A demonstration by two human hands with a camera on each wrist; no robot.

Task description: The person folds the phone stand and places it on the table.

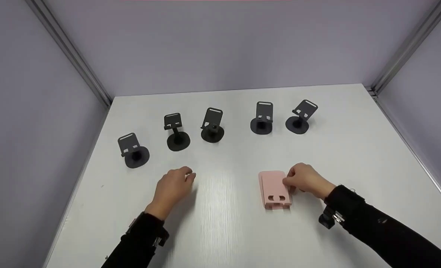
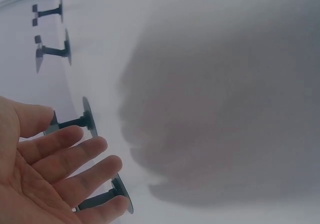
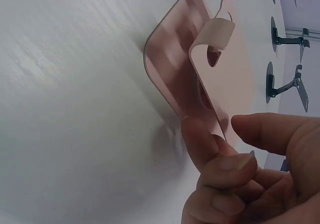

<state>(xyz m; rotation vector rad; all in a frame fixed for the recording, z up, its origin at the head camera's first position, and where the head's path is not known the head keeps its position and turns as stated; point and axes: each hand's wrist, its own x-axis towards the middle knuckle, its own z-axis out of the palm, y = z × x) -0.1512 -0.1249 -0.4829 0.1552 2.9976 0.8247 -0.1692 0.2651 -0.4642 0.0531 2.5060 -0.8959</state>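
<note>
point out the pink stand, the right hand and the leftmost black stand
Pink stand [image 1: 274, 186]: head view, on its upper plate.
Right hand [image 1: 306, 178]: head view, on the back of the hand.
Leftmost black stand [image 1: 135, 154]: head view, on its base.

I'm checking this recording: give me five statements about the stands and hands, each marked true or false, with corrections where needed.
1. Five black stands stand on the table. True.
2. The right hand touches the pink stand. True.
3. The left hand grips a black stand. False: it holds nothing.
4. The pink stand is unfolded and upright. False: it is folded low, its plate lying over its base.
5. The pink stand is farther from the person than the black stands. False: it is nearer.
</note>
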